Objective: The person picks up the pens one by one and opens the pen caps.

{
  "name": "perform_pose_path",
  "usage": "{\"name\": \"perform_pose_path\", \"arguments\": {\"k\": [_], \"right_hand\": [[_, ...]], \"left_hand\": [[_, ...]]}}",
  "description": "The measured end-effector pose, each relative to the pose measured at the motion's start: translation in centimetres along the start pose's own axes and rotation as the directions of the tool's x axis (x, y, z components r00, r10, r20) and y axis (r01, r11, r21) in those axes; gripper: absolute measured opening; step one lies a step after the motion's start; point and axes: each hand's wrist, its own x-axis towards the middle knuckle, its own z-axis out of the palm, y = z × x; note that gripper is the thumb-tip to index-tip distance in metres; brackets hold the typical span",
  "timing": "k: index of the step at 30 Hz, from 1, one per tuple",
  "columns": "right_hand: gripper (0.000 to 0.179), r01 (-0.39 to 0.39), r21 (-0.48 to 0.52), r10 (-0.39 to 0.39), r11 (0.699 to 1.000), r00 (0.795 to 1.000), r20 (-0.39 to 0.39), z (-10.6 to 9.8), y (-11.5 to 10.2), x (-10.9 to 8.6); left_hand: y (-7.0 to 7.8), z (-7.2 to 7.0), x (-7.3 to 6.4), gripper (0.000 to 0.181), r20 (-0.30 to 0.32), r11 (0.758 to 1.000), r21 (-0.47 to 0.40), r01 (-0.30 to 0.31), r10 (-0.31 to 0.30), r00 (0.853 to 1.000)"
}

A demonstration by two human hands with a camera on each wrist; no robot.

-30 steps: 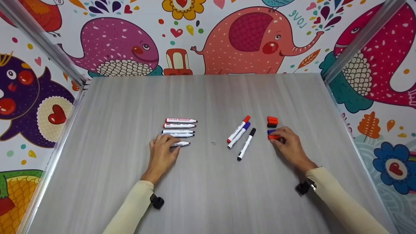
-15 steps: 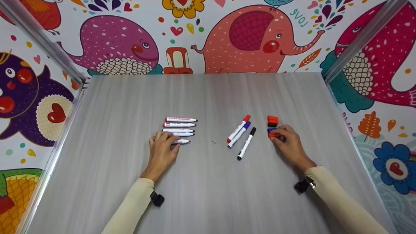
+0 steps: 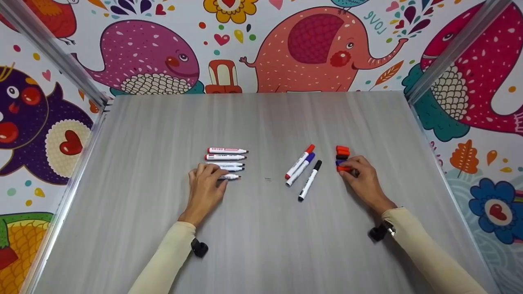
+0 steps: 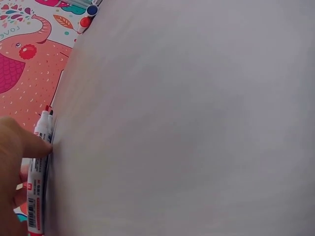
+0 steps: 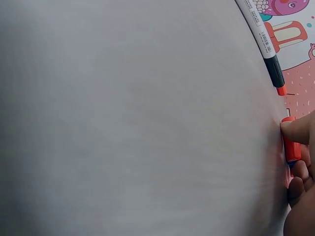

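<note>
My left hand [image 3: 204, 190] pinches an uncapped red marker [image 4: 37, 187], close to the table at the near end of a row. Beyond it lie two uncapped white markers with red ends [image 3: 226, 157] and a pair of uncapped markers side by side [image 3: 235, 168], partly behind my fingers. My right hand [image 3: 363, 179] holds a red marker cap [image 5: 291, 140] between thumb and fingers. That cap is at the near end of a short column, with a blue cap [image 3: 340, 162], a black cap [image 3: 342, 157] and red cap material [image 3: 342, 150] beyond it.
Between the hands lie three capped markers, slanting: red [image 3: 299, 164], blue [image 3: 300, 171] and black [image 3: 310, 181]. Small dark marks [image 3: 268, 179] show on the grey table [image 3: 261, 245]. Printed walls [image 3: 229, 49] stand behind and at both sides.
My left hand has shifted slightly away from me with the marker, closing the gap to the row. The right hand has edged the red cap closer to the blue one.
</note>
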Motion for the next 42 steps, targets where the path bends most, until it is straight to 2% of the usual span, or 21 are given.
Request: {"name": "perform_pose_path", "arguments": {"k": [11, 24, 33, 42], "right_hand": [[0.021, -0.030, -0.009, 0.030, 1.000, 0.999, 0.018, 0.0, 0.0, 0.2], [0.025, -0.008, 0.016, 0.009, 1.000, 1.000, -0.023, 0.1, 0.0, 0.4], [0.023, 0.005, 0.037, -0.004, 0.999, 1.000, -0.014, -0.1, -0.7, 0.8], [0.023, 0.019, 0.054, -0.020, 0.998, 1.000, 0.006, 0.0, -1.7, 1.2]], "left_hand": [[0.0, 0.3, 0.4, 0.020, 0.047, 1.000, -0.003, 0.031, -0.031, 0.998], [0.3, 0.3, 0.7, 0.021, 0.010, 0.999, -0.012, 0.042, -0.041, 0.999], [1.7, 0.3, 1.0, 0.021, -0.008, 0.996, -0.073, 0.041, -0.042, 0.999], [3.7, 0.5, 1.5, 0.019, 0.044, 0.984, -0.172, 0.051, -0.044, 0.998]]}}
